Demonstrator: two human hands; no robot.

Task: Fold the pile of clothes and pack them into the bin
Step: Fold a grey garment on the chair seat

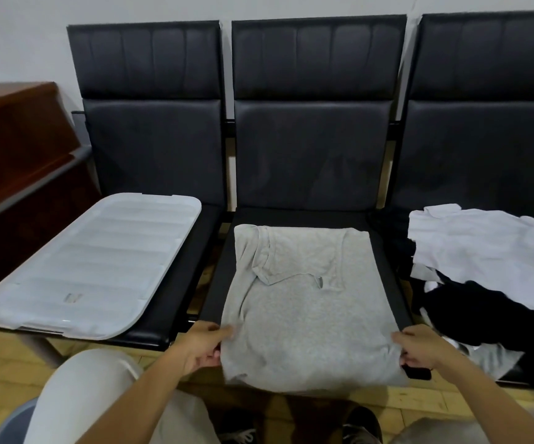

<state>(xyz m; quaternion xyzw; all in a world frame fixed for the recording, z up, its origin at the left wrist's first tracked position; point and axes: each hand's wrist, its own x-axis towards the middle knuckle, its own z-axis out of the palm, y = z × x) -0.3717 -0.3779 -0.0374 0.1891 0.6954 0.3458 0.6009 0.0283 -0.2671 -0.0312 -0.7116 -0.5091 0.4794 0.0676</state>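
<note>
A grey t-shirt (pixel 304 302) lies spread on the middle seat of a black bench, sides folded in, its hem hanging over the seat's front edge. My left hand (pixel 203 346) grips the shirt's near left edge. On the other side my right hand (pixel 419 350) pinches the near right edge. A pile of clothes (pixel 483 270), white and black, lies loose on the right seat. On the left seat rests a white plastic bin lid (pixel 89 270). The bin itself is hidden or out of view.
The black bench (pixel 310 149) has three seats with tall backs against a white wall. A brown wooden cabinet (pixel 16 149) stands at the far left. My knees and dark shoes (pixel 360 424) show at the bottom over a wood floor.
</note>
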